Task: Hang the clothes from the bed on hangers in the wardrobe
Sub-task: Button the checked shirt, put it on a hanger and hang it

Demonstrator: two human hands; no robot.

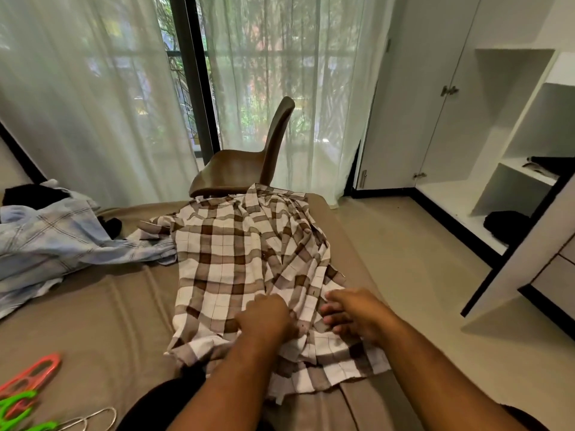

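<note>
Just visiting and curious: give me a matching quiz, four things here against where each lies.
Things:
1. brown-and-white checked shirt
2. light blue checked shirt
3. brown wooden chair
4. pink and green plastic hangers
Places:
A. beyond the bed, by the curtain
B. bed's near left corner
C. middle of the bed
D. bed's far left side
Pairs: 1-C, 2-D, 3-A, 4-B
</note>
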